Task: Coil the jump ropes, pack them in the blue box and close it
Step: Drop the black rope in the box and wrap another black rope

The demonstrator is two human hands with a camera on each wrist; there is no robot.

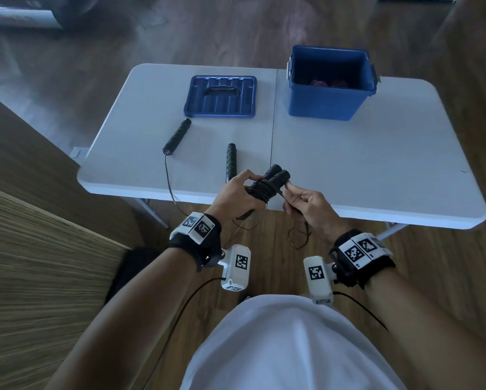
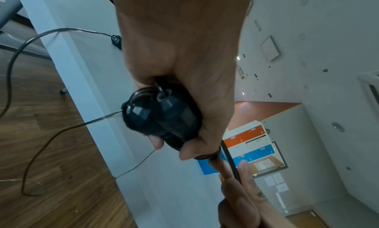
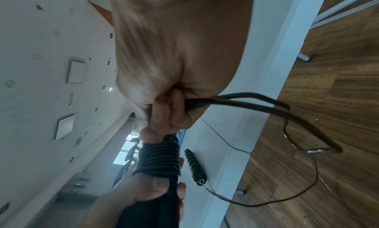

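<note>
- Left hand (image 1: 230,197) clasps the rope bundle (image 1: 264,187), both handles together, over the tabletop (image 1: 377,170) edge.
- Right hand (image 1: 309,205) pinches the slack cord (image 3: 256,102); winding is under way, a short loop left.
- Next, likely: wrap and tuck that tail.
- Second rope (image 1: 177,135) lies uncoiled.
- Lid (image 1: 220,95) off, box (image 1: 330,83) open at far right.
</note>
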